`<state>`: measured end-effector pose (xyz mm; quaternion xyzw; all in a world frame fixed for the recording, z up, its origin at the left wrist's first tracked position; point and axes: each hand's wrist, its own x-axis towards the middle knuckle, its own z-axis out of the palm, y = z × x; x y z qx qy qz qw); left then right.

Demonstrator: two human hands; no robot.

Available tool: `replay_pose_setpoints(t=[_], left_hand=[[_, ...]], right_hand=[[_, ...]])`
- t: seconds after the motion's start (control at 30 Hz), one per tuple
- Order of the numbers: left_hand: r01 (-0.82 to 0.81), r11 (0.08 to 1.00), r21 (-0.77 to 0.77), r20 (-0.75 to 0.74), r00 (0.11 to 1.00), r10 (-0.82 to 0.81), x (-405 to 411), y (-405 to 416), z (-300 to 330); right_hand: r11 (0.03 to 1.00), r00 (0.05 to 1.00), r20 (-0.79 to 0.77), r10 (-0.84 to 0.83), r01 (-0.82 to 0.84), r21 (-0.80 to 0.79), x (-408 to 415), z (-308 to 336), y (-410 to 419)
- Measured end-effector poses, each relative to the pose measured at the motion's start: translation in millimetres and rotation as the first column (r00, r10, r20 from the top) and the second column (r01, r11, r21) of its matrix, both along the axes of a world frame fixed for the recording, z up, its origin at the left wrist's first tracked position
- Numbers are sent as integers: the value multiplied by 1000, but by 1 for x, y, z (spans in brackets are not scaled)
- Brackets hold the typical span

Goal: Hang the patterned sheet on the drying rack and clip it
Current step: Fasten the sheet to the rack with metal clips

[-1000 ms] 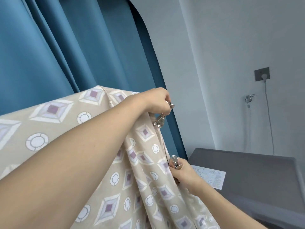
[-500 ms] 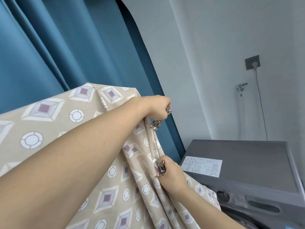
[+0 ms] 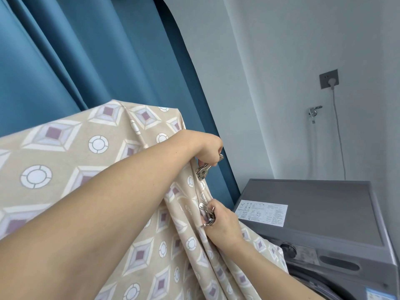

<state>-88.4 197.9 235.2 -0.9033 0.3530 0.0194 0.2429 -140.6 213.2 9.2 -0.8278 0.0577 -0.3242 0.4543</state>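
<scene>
A: Where is the sheet relative to the washing machine?

B: To the left of the washing machine and higher than its lid; it hangs draped over something hidden beneath it, so the rack itself cannot be seen; its gathered right edge falls in folds just beside the machine's front left corner, and the lowest folds lie against the machine's front.

A: And the left hand?

B: Up and to the left of the washing machine, at the sheet's gathered edge; its fingers are curled round a metal clip, which hangs just under the knuckles and touches the cloth; whether the clip bites the fabric I cannot tell.

A: The right hand?

B: Lower, just left of the machine's lid, directly below the left hand; its fingers pinch a second metal clip pressed against the same bunched edge; the two clips are near each other, one above the other.

A: Anything else about the machine?

B: A white instruction sticker lies on its grey lid near the front left corner; above the machine on the wall are a tap and a socket with a plug and cable in it; a blue curtain hangs behind the sheet, left of the machine.
</scene>
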Motion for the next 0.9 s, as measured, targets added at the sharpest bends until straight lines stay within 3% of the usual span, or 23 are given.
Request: replay_pose_setpoints(t=[0.3, 0.53, 0.6, 0.73, 0.9], left_hand=[[-75, 997, 12, -7, 997, 75, 4, 7, 3], [-84, 993, -79, 10, 996, 85, 8, 7, -2], [-77, 996, -43, 44, 996, 79, 11, 10, -4], [-82, 995, 57, 45, 996, 80, 13, 11, -7], [-74, 996, 52, 28, 997, 72, 14, 11, -7]], right_hand=[[987, 997, 64, -48, 57, -150, 8, -9, 5], [953, 960, 268, -77, 150, -263, 11, -12, 4], [955, 957, 284, -59, 137, -265, 10, -9, 3], [955, 956, 290, -34, 117, -273, 9, -9, 2], [973, 977, 208, 40, 9, -229, 6, -7, -1]])
